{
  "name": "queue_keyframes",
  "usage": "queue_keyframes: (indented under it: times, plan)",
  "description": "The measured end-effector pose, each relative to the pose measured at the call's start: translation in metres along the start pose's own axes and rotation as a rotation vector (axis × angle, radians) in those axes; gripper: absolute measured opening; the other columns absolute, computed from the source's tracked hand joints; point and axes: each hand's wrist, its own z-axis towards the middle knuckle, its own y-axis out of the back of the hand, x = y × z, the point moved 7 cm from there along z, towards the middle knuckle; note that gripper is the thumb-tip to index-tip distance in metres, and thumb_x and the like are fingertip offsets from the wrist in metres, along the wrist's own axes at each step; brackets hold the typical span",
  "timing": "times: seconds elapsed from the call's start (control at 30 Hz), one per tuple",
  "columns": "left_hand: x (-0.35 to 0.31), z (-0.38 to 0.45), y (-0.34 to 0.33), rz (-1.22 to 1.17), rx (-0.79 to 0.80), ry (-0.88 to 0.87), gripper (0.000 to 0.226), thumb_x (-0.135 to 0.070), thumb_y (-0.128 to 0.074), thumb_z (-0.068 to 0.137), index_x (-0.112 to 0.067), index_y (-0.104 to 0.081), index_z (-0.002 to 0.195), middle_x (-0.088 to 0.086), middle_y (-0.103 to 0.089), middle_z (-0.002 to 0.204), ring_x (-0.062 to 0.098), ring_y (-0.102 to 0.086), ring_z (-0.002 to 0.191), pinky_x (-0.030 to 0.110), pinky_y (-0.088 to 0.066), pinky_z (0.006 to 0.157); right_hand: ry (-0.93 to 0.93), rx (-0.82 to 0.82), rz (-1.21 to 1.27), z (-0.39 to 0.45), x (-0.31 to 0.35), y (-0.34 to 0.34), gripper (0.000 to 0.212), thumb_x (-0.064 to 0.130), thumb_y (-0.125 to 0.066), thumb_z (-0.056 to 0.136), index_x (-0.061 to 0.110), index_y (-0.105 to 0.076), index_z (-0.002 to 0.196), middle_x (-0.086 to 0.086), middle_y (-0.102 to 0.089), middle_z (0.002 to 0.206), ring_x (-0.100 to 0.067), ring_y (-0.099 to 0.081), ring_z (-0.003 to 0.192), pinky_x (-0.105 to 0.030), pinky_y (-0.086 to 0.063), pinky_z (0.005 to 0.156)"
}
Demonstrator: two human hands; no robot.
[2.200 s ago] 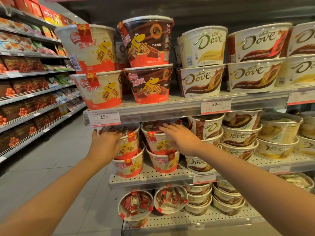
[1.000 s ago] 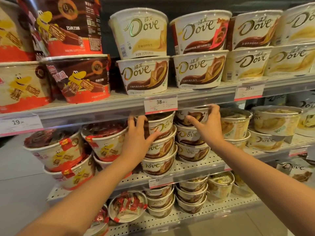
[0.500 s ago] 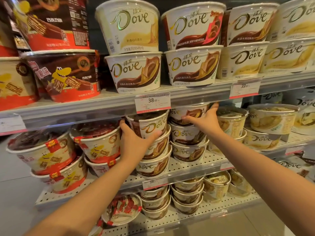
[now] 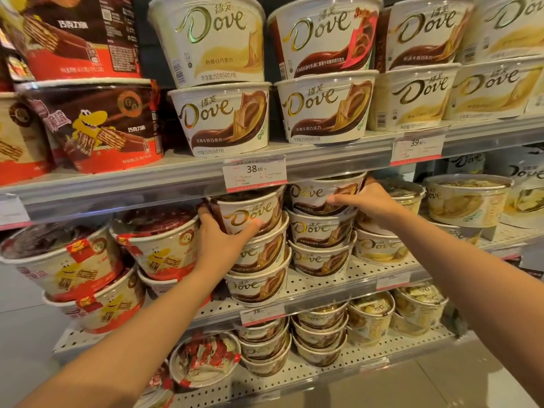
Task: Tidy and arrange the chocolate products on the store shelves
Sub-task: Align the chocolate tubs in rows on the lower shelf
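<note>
Two arms are stretched toward the middle shelf (image 4: 347, 278). The top Dove tub (image 4: 250, 212) of a three-high stack is grasped by the left hand (image 4: 219, 241); the neighbouring stack's top tub (image 4: 319, 195) is gripped by the right hand (image 4: 369, 204). Brown chocolates are seen under clear lids.

Three grey shelves cross the frame. The top shelf (image 4: 338, 160) carries stacked Dove tubs (image 4: 223, 122) at centre and right, wafer tubs (image 4: 97, 128) at left. The perforated middle shelf (image 4: 362, 275) bears stacked Dove bowls (image 4: 259, 287) and wafer bowls (image 4: 97, 313). The bottom shelf (image 4: 338, 366) holds smaller bowls (image 4: 321, 353).
</note>
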Motion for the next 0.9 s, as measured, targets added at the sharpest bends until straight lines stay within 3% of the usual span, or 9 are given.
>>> queue_keyframes:
  times: [0.13,0.27,0.4,0.5,0.57,0.63,0.9]
  plan:
    - [0.008,0.000,-0.002,-0.001,0.059,-0.067,0.071,-0.045,-0.069,0.075,-0.016,-0.037,0.131,0.002,-0.049,0.132,0.017,-0.046,0.123,0.037,-0.038,0.105,-0.008,0.053,0.026,0.004,-0.002,0.000,0.028,0.020,-0.077,0.067,0.018,-0.067,0.092,0.005,-0.071,0.089,-0.005,-0.065,0.086,-0.015,-0.050,0.063]
    - [0.006,-0.004,-0.005,0.043,0.101,-0.148,0.059,-0.036,-0.056,0.088,-0.010,-0.030,0.134,0.005,-0.040,0.139,0.019,-0.036,0.130,0.032,-0.028,0.109,-0.014,0.132,0.086,0.009,-0.007,0.001,0.049,0.034,-0.084,0.052,0.018,-0.069,0.095,0.002,-0.074,0.095,-0.016,-0.066,0.098,-0.033,-0.050,0.088]
    - [0.002,-0.016,-0.013,0.082,0.031,-0.174,0.086,-0.041,-0.053,0.088,-0.008,0.001,0.147,0.010,-0.011,0.153,0.024,-0.009,0.142,0.039,-0.009,0.118,-0.018,0.199,0.121,0.015,-0.015,0.001,0.078,0.047,-0.089,0.037,0.017,-0.067,0.106,-0.002,-0.071,0.107,-0.020,-0.063,0.107,-0.038,-0.042,0.099]
    - [0.001,-0.021,-0.021,0.093,0.077,-0.091,0.124,-0.049,-0.073,0.070,-0.013,0.019,0.144,0.003,0.008,0.155,0.019,0.006,0.143,0.036,-0.003,0.117,-0.030,0.221,0.118,0.018,-0.017,0.001,0.081,0.047,-0.090,0.037,0.014,-0.067,0.108,-0.004,-0.070,0.108,-0.022,-0.062,0.108,-0.043,-0.039,0.104]
    - [0.003,-0.018,-0.021,0.152,0.079,-0.070,0.139,-0.046,-0.083,0.056,-0.013,0.020,0.143,0.004,0.006,0.154,0.021,0.002,0.143,0.037,-0.008,0.117,-0.042,0.235,0.108,0.018,-0.017,0.001,0.084,0.048,-0.090,0.033,0.013,-0.068,0.106,-0.004,-0.071,0.107,-0.022,-0.062,0.107,-0.042,-0.039,0.103]
    - [0.007,-0.012,-0.017,0.190,0.052,-0.106,0.140,-0.043,-0.087,0.050,-0.012,0.011,0.145,0.009,-0.005,0.153,0.025,-0.008,0.142,0.039,-0.015,0.117,-0.046,0.248,0.100,0.018,-0.016,0.001,0.088,0.049,-0.090,0.030,0.012,-0.067,0.106,-0.004,-0.071,0.106,-0.020,-0.063,0.105,-0.039,-0.040,0.102]
    - [0.014,0.001,-0.007,0.183,0.125,-0.163,0.140,-0.037,-0.089,0.050,-0.013,0.010,0.146,0.006,-0.012,0.152,0.020,-0.015,0.140,0.033,-0.017,0.115,-0.090,0.270,0.094,0.015,-0.015,0.006,0.085,0.036,-0.090,0.037,0.015,-0.061,0.114,-0.002,-0.069,0.109,-0.018,-0.060,0.109,-0.038,-0.039,0.104]
